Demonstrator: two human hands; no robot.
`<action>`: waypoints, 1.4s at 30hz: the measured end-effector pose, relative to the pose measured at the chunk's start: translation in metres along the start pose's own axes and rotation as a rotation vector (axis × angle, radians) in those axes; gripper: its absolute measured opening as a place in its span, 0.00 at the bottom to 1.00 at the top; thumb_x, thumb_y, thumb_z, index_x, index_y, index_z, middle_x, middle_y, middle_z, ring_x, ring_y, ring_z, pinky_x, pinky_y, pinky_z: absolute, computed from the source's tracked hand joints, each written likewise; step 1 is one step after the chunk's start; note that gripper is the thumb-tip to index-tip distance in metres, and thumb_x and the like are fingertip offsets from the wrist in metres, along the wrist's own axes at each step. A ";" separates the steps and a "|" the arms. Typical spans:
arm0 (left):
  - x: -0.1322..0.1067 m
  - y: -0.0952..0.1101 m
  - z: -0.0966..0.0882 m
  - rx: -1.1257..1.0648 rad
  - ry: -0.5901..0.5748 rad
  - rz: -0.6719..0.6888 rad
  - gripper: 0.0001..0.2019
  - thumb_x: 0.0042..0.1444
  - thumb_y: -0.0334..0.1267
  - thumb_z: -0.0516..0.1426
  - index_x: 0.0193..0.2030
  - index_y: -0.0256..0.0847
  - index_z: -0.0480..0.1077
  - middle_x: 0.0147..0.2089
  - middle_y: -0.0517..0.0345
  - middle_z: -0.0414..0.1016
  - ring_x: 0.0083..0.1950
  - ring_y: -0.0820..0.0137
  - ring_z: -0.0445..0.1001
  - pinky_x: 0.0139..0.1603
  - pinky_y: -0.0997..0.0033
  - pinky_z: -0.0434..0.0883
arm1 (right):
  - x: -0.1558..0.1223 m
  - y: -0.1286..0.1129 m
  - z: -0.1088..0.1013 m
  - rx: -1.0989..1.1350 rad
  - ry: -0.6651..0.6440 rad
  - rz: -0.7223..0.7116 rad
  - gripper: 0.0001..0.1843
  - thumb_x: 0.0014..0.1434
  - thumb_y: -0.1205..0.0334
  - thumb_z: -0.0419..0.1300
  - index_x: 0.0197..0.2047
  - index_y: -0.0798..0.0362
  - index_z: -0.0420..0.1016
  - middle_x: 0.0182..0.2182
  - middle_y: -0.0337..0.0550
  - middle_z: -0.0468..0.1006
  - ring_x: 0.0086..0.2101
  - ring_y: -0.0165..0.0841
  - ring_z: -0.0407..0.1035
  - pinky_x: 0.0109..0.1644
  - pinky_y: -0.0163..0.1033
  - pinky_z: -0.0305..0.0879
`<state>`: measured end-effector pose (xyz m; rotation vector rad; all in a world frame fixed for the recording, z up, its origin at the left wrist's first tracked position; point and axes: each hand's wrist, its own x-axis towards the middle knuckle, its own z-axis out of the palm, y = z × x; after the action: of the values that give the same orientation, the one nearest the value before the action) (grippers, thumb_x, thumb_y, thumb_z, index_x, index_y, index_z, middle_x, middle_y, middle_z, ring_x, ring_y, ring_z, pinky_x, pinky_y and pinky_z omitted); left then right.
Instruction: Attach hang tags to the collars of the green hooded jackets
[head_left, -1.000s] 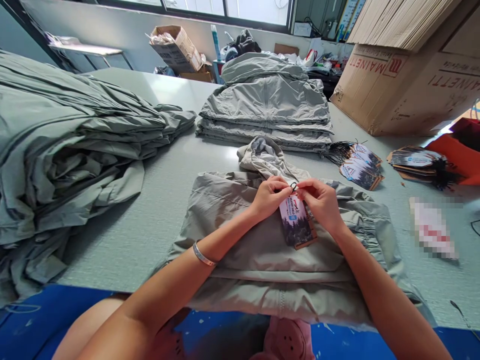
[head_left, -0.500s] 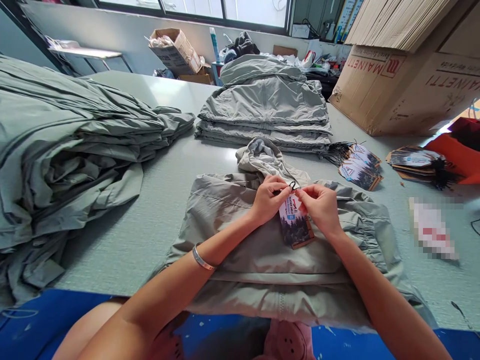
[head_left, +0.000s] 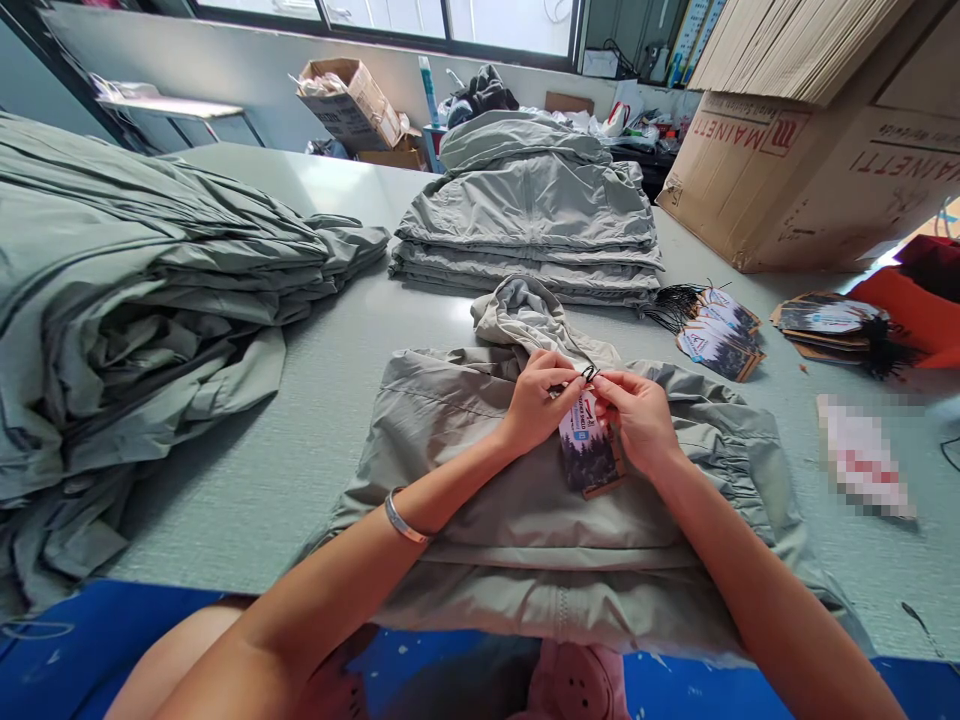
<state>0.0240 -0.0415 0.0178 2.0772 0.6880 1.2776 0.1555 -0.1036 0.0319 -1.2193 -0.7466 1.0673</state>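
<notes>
Nearest us, a grey jacket (head_left: pixel 562 530) lies folded on the table (head_left: pixel 247 490). Above its cloth, the left hand (head_left: pixel 536 400) and right hand (head_left: pixel 641 415) pinch a thin black cord (head_left: pixel 590 372), fingertips nearly meeting; 1 printed tag (head_left: pixel 586 455) sits just on the near side. We judge the cord could slip or snarl if either pinch loosens, and a hard tug could crease the tag. Fingers hide the tag's top and the cord's ends. Farther right, 2 tag piles (head_left: pixel 720 335) overlap too much to count. Farther still, a carton (head_left: pixel 795 190) is cut off.
</notes>
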 end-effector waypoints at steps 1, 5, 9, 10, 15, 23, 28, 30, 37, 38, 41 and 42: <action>0.000 0.000 0.000 0.001 -0.002 0.009 0.10 0.60 0.36 0.57 0.31 0.40 0.78 0.32 0.55 0.71 0.40 0.67 0.66 0.45 0.65 0.67 | 0.000 0.000 0.000 0.025 -0.006 0.014 0.18 0.40 0.51 0.71 0.29 0.55 0.77 0.18 0.34 0.71 0.18 0.25 0.62 0.19 0.31 0.57; 0.000 0.000 0.000 0.016 -0.010 0.013 0.10 0.60 0.37 0.57 0.31 0.41 0.78 0.32 0.55 0.71 0.40 0.67 0.66 0.45 0.65 0.67 | 0.001 0.000 0.000 0.076 -0.006 0.049 0.21 0.37 0.51 0.73 0.29 0.56 0.76 0.19 0.35 0.73 0.18 0.25 0.63 0.19 0.30 0.57; 0.000 0.000 0.000 0.025 -0.013 0.005 0.10 0.61 0.38 0.57 0.31 0.41 0.78 0.33 0.54 0.72 0.41 0.67 0.66 0.46 0.64 0.67 | 0.002 0.000 -0.002 0.051 -0.003 0.049 0.21 0.36 0.50 0.74 0.28 0.56 0.75 0.20 0.36 0.74 0.19 0.25 0.63 0.19 0.31 0.58; 0.000 0.000 0.000 0.028 -0.015 0.011 0.10 0.61 0.38 0.57 0.31 0.41 0.78 0.33 0.54 0.72 0.41 0.67 0.66 0.46 0.64 0.67 | 0.002 0.000 -0.001 0.040 -0.007 0.044 0.21 0.37 0.49 0.73 0.28 0.55 0.75 0.20 0.36 0.74 0.19 0.25 0.63 0.19 0.31 0.58; 0.001 0.000 0.000 0.046 -0.019 0.068 0.11 0.61 0.37 0.56 0.29 0.40 0.77 0.32 0.54 0.71 0.40 0.67 0.66 0.45 0.64 0.67 | 0.000 -0.001 0.000 -0.052 0.000 -0.026 0.18 0.41 0.50 0.70 0.29 0.55 0.75 0.19 0.35 0.72 0.18 0.26 0.62 0.19 0.32 0.58; 0.001 -0.004 0.001 0.073 0.006 0.203 0.10 0.61 0.34 0.56 0.30 0.39 0.76 0.31 0.55 0.71 0.38 0.68 0.65 0.41 0.67 0.67 | -0.003 -0.005 0.000 -0.235 -0.012 -0.159 0.13 0.48 0.53 0.63 0.31 0.56 0.76 0.17 0.35 0.69 0.18 0.26 0.61 0.20 0.32 0.59; 0.002 -0.003 0.001 0.073 0.013 0.209 0.10 0.61 0.33 0.57 0.29 0.39 0.76 0.31 0.55 0.71 0.38 0.69 0.65 0.40 0.67 0.67 | -0.001 -0.002 -0.001 -0.251 -0.034 -0.251 0.11 0.48 0.55 0.62 0.31 0.55 0.78 0.25 0.38 0.73 0.20 0.26 0.64 0.21 0.33 0.62; 0.002 -0.003 0.000 0.069 0.010 0.202 0.10 0.61 0.33 0.57 0.29 0.39 0.75 0.31 0.55 0.71 0.38 0.69 0.65 0.40 0.68 0.67 | 0.000 -0.001 0.000 -0.237 -0.026 -0.260 0.11 0.48 0.55 0.63 0.31 0.55 0.79 0.27 0.39 0.73 0.21 0.27 0.64 0.22 0.33 0.63; 0.000 0.001 0.003 0.073 0.006 0.084 0.10 0.57 0.30 0.58 0.26 0.38 0.75 0.29 0.57 0.71 0.36 0.70 0.66 0.40 0.68 0.67 | 0.000 0.006 -0.001 -0.263 0.024 -0.317 0.11 0.49 0.55 0.64 0.28 0.55 0.78 0.23 0.38 0.73 0.23 0.27 0.64 0.26 0.33 0.61; 0.000 0.002 0.004 0.075 0.020 0.049 0.09 0.56 0.29 0.58 0.26 0.38 0.75 0.28 0.57 0.71 0.35 0.70 0.66 0.39 0.68 0.67 | 0.000 0.007 -0.001 -0.276 0.026 -0.330 0.10 0.49 0.55 0.64 0.27 0.55 0.78 0.23 0.38 0.72 0.23 0.28 0.64 0.26 0.34 0.61; -0.001 0.004 0.005 0.076 0.093 -0.039 0.06 0.53 0.29 0.60 0.26 0.37 0.75 0.27 0.58 0.71 0.34 0.71 0.68 0.37 0.70 0.67 | 0.000 0.008 -0.001 -0.309 0.036 -0.353 0.10 0.50 0.56 0.63 0.27 0.55 0.78 0.23 0.38 0.72 0.24 0.28 0.64 0.27 0.34 0.61; -0.001 0.005 0.005 0.070 0.114 -0.056 0.05 0.52 0.29 0.60 0.26 0.37 0.75 0.28 0.58 0.71 0.34 0.71 0.69 0.36 0.70 0.67 | 0.000 0.008 -0.001 -0.317 0.042 -0.359 0.10 0.50 0.56 0.63 0.27 0.55 0.78 0.23 0.38 0.71 0.24 0.29 0.64 0.28 0.34 0.61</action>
<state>0.0287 -0.0470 0.0188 2.0373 0.8466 1.3658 0.1547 -0.1038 0.0234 -1.3060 -1.0850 0.6419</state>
